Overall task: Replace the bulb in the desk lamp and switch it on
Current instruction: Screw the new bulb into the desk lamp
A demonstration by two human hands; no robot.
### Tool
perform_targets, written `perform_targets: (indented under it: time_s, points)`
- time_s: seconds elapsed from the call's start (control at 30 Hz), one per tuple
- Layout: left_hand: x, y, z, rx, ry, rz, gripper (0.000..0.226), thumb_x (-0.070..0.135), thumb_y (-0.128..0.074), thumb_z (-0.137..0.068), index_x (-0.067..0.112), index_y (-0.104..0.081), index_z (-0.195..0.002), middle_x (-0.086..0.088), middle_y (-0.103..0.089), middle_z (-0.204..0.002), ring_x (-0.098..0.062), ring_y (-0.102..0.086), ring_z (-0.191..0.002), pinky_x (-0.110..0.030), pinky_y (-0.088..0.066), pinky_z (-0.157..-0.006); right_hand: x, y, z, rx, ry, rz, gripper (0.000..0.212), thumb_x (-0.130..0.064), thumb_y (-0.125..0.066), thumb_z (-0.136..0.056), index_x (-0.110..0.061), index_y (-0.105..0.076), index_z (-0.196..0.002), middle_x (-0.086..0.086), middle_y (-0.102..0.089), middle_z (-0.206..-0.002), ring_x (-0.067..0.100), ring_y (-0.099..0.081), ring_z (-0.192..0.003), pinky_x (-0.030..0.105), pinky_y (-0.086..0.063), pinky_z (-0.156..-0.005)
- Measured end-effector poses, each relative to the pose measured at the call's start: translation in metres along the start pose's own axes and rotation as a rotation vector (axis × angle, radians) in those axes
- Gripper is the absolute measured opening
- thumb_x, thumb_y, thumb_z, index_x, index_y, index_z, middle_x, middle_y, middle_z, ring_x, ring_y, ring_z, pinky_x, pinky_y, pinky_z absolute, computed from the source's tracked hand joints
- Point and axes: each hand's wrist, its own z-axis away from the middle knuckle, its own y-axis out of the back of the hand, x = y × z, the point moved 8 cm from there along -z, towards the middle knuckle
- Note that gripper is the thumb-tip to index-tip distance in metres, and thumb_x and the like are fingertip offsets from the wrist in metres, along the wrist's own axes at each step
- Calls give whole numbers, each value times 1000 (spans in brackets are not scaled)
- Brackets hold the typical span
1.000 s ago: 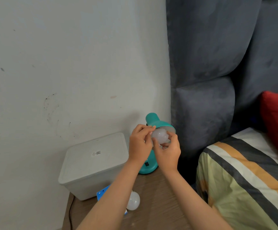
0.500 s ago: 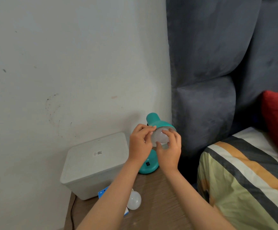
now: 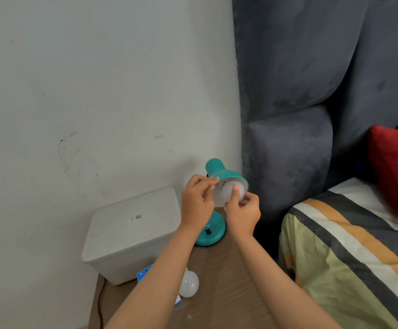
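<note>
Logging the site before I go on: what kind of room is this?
Most likely a bedroom, at the bedside. A padded grey headboard stands against the wall, a striped bedspread and red pillow lie to the right, and the lamp sits on a small wooden table.

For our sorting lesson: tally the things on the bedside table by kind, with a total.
Light bulbs: 2, one in the teal lamp, one lying loose
Desk lamps: 1
White lidded boxes: 1
Blue packets: 1
Total: 5
</note>
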Motion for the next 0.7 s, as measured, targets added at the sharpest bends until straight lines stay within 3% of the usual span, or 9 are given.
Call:
perform_targets:
  time_s: [0.1, 0.23, 0.43, 0.53, 0.63, 0.7]
  points:
    - [1, 2, 0, -11, 3, 11, 24, -1, -59, -84, 15, -71, -99, 4, -60, -90, -6, -59, -82, -27, -55, -68, -3, -5, 5, -40, 23, 7, 38, -39, -66, -84, -12, -51, -105, 3, -67, -84, 12, -67, -74, 23, -54, -63]
    - [1, 2, 0, -15, 7, 13, 25, -1, -59, -84, 15, -71, -99, 2, -61, -91, -5, -59, -83, -25, -54, -69, -8, -9, 12, -68, 100, 3, 43, -30, -75, -78, -17, -49, -110, 3, -64, -98, 14, -66, -83, 26, -57, -69]
    - [0, 1, 0, -18, 14, 16, 24, 0, -59, -85, 14, -71, -100, 0, -61, -93, -6, -59, -85, -24, -55, -72, -22, -10, 14, -54, 292, 124, 46, -24, -76, -78, -15, -55, -118, 5, -51, -113, 10, -56, -90, 7, -47, -71]
    - [-1, 2, -2, -11, 26, 19, 23, 0, -60, -84, 14, -71, -99, 0, -62, -93, -6, -59, -86, -22, -54, -73, -24, -9, 11, -32, 238, 110, 40, -30, -73, -80, -15, -57, -114, 5, -58, -105, 6, -58, -77, 7, -48, -64]
    - [-1, 2, -2, -13, 30, 21, 23, 0, -60, -84, 14, -71, -98, 0, -62, -93, -6, -59, -86, -17, -52, -73, -17, -6, 8, -23, 114, 52, 43, -36, -71, -81, -13, -55, -113, 2, -64, -98, 10, -65, -74, 23, -54, -68]
    - [0, 2, -2, -9, 33, 27, 24, -1, -60, -84, 14, -71, -98, 0, -62, -92, -5, -59, -86, -13, -50, -73, -16, -8, 10, -43, 119, 64, 49, -31, -76, -77, -11, -53, -115, -1, -61, -99, 8, -65, -72, 18, -55, -67]
